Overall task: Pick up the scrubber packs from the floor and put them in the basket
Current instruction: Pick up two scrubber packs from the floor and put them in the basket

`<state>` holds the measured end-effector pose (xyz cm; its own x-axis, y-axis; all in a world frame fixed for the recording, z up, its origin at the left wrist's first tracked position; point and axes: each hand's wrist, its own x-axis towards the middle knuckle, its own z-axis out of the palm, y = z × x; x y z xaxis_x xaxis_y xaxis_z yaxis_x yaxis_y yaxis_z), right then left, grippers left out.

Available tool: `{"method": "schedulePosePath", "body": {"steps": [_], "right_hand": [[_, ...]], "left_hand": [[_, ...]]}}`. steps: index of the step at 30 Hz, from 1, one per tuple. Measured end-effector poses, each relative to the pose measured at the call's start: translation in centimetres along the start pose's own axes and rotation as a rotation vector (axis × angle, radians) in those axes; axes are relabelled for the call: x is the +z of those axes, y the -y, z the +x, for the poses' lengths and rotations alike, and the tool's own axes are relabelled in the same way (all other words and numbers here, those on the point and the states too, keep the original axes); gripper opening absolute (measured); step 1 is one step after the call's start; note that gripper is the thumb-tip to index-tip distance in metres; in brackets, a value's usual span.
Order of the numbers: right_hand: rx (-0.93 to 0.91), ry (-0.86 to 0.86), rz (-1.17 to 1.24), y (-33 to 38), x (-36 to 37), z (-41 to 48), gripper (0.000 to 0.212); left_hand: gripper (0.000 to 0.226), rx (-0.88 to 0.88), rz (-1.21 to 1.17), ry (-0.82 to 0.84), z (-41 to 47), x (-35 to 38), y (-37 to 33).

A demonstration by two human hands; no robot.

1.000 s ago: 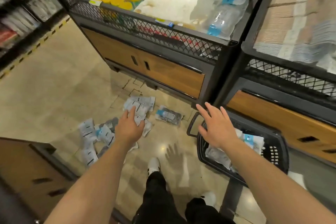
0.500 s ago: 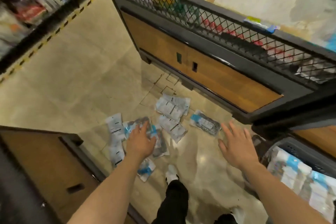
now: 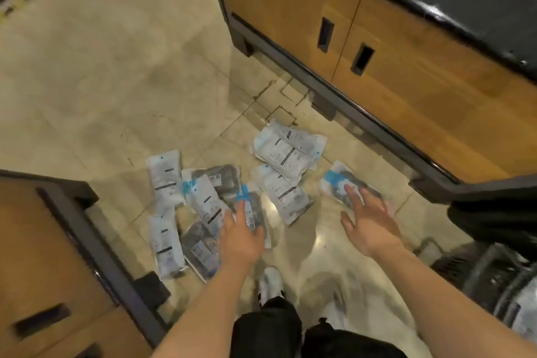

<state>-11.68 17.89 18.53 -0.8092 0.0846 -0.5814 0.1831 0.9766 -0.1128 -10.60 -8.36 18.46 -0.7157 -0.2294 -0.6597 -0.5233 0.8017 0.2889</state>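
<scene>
Both hands reach empty, fingers spread: left hand (image 3: 242, 237) over the scrubber packs (image 3: 286, 151), right hand (image 3: 370, 222) should pinch the lone pack (image 3: 338, 183) by its edge

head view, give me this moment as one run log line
phase: reaching | left hand: open over packs | right hand: open at lone pack | basket: lower right

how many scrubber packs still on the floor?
About 9, overlaps may hide more: six in the left cluster under the left hand, two stacked centre, one at the right hand.
</scene>
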Motion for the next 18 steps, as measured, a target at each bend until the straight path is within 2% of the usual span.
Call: {"method": "schedulePosePath", "body": {"steps": [6, 10, 15, 18], "right_hand": [[0.004, -0.036, 0.006, -3.0, 12.6, 10.8, 0.078], [0.114, -0.001, 0.007, -5.8, 18.9, 16.8, 0.065], [0.200, 0.048, 0.027, -9.6, 23.5, 23.7, 0.060], [0.310, 0.007, 0.089, -11.3, 23.2, 27.2, 0.057]], "left_hand": [[0.075, -0.078, -0.048, 0.048, 10.5, 11.4, 0.7], [0.072, -0.089, -0.129, 0.133, 17.6, 17.2, 1.0], [0.071, -0.217, -0.172, 0.139, 24.9, 21.4, 0.8], [0.068, -0.279, -0.322, 0.082, 27.6, 24.0, 1.2]]}}
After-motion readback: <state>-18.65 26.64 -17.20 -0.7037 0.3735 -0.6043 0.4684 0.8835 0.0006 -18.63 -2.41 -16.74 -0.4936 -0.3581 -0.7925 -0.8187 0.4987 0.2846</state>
